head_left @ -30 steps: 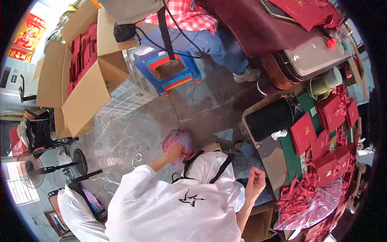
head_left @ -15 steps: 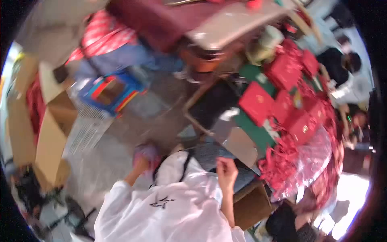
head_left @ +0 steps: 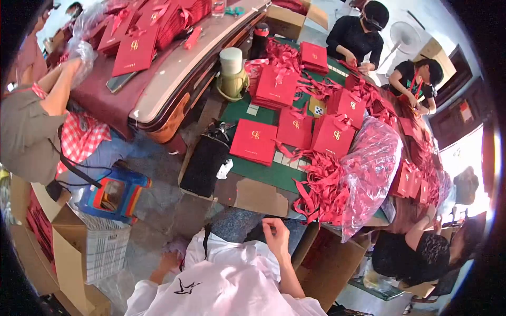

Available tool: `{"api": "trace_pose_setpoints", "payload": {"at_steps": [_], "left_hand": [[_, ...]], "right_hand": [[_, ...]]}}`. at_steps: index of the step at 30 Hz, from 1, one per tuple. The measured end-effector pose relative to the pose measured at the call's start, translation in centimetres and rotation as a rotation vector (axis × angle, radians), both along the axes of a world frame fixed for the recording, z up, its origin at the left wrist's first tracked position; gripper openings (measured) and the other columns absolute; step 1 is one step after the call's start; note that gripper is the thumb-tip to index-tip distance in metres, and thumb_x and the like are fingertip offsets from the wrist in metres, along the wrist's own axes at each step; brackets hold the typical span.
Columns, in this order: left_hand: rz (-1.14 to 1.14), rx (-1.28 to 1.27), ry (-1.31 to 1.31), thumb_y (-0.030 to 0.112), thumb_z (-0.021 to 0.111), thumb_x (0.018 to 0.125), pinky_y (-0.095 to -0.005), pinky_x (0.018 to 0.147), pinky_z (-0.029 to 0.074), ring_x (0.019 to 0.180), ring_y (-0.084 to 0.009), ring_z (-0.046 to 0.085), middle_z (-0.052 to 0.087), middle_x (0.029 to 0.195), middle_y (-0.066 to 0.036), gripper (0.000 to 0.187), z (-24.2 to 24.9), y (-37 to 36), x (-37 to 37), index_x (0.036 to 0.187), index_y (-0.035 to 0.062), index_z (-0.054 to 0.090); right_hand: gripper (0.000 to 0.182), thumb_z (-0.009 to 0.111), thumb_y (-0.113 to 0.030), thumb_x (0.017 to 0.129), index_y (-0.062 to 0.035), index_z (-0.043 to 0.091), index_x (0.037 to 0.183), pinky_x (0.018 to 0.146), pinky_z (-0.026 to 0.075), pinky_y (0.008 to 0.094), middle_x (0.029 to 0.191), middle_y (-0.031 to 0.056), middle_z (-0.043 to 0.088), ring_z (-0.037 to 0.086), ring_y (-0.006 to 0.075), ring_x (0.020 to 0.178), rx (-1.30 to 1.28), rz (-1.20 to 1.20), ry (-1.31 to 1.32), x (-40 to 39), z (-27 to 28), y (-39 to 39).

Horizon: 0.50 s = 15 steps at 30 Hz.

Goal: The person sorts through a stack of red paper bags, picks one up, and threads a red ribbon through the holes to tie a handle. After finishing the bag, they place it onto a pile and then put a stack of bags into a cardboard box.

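My right hand [head_left: 275,235] is raised over my lap near the table's front edge, fingers curled together, and nothing shows in it. My left hand [head_left: 169,262] hangs low at my left side and is smeared; a pinkish patch lies by its fingers, and I cannot make out whether it holds that. On the table in front, a flat red bag [head_left: 254,142] with a gold logo lies nearest. Stacks of red bags [head_left: 336,134] stand to its right. A heap of red ribbons [head_left: 321,184] and a clear plastic bag [head_left: 373,168] are at the right front.
A black pouch [head_left: 205,166] and a green mug [head_left: 232,81] stand on the table's left. Cardboard boxes [head_left: 332,258] flank me. A blue plastic stool [head_left: 118,195] is at left. Co-workers [head_left: 363,34] sit around; another table [head_left: 184,58] holds red bags.
My view has swung up and steadied, bringing more of the tables and co-workers into sight. My left hand is lower and closer to my body. My right hand remains curled over my lap.
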<state>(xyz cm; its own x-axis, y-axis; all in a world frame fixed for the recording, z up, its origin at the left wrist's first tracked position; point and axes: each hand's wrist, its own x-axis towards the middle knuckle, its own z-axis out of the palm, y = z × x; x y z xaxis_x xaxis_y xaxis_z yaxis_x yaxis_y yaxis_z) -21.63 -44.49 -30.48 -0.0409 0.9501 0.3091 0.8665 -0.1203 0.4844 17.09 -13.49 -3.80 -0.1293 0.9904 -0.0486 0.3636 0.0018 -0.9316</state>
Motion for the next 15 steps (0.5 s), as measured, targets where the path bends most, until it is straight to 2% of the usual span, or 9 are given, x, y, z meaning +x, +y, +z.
{"api": "trace_pose_setpoints", "payload": {"at_steps": [3,4,6,8,10,12,15], "left_hand": [[0.047,-0.172,0.018,0.020,0.059,0.084,-0.0464,0.070,0.054,0.082,-0.0369,0.068,0.071,0.093,-0.015,0.024,9.2,6.4,-1.4,0.103,0.0095,0.069],[0.122,-0.851,0.232,0.018,0.060,0.084,-0.0460,0.066,0.053,0.081,-0.0384,0.068,0.070,0.094,-0.016,0.022,16.6,12.9,0.1,0.103,0.0101,0.068],[0.172,-0.445,-0.010,0.011,0.062,0.084,-0.0476,0.064,0.051,0.079,-0.0408,0.065,0.068,0.092,-0.017,0.015,21.7,19.0,2.3,0.099,0.0092,0.066],[0.106,-0.215,-0.239,0.006,0.065,0.084,-0.0453,0.068,0.052,0.082,-0.0385,0.065,0.067,0.092,-0.015,0.013,26.1,25.2,5.4,0.097,0.0070,0.065],[-0.050,-0.062,-0.168,0.004,0.067,0.083,-0.0416,0.076,0.052,0.088,-0.0350,0.064,0.065,0.093,-0.013,0.016,29.5,30.8,8.3,0.099,0.0061,0.066],[-0.144,0.077,-0.164,0.005,0.069,0.081,-0.0388,0.084,0.051,0.098,-0.0312,0.062,0.063,0.102,-0.011,0.024,30.1,35.8,10.8,0.105,0.0071,0.067],[-0.252,0.131,-0.038,0.003,0.073,0.075,-0.0415,0.094,0.047,0.111,-0.0332,0.056,0.059,0.120,-0.013,0.045,30.3,41.7,13.9,0.119,0.0062,0.062]], "right_hand": [[0.013,0.063,-0.004,0.090,-0.0006,0.068,0.101,0.070,0.056,0.0301,0.096,0.0117,0.069,0.068,0.0205,0.082,0.028,-0.043,0.004,1.2,-0.6,0.7],[0.012,0.063,-0.004,0.090,-0.0007,0.068,0.100,0.069,0.056,0.0302,0.096,0.0119,0.068,0.068,0.0212,0.081,0.055,-0.052,-0.008,1.6,-0.9,1.0],[0.011,0.063,-0.003,0.090,-0.0008,0.068,0.099,0.068,0.055,0.0304,0.095,0.0121,0.068,0.068,0.0219,0.080,0.076,-0.086,-0.017,2.0,-0.8,1.1],[0.009,0.063,-0.004,0.089,-0.0015,0.068,0.097,0.066,0.055,0.0306,0.093,0.0128,0.067,0.067,0.0232,0.076,0.153,-0.136,-0.072,2.3,-0.2,1.6],[0.009,0.064,-0.005,0.089,-0.0032,0.067,0.098,0.065,0.055,0.0320,0.091,0.0124,0.066,0.066,0.0235,0.074,0.186,-0.191,-0.070,2.8,0.1,2.2],[0.010,0.065,-0.006,0.089,-0.0046,0.065,0.099,0.063,0.054,0.0333,0.089,0.0116,0.064,0.066,0.0235,0.074,0.229,-0.274,-0.160,3.2,1.4,3.1],[0.012,0.065,-0.007,0.089,-0.0054,0.064,0.101,0.065,0.053,0.0376,0.089,0.0129,0.062,0.064,0.0290,0.077,0.307,-0.323,-0.236,4.2,1.3,5.4]]}}
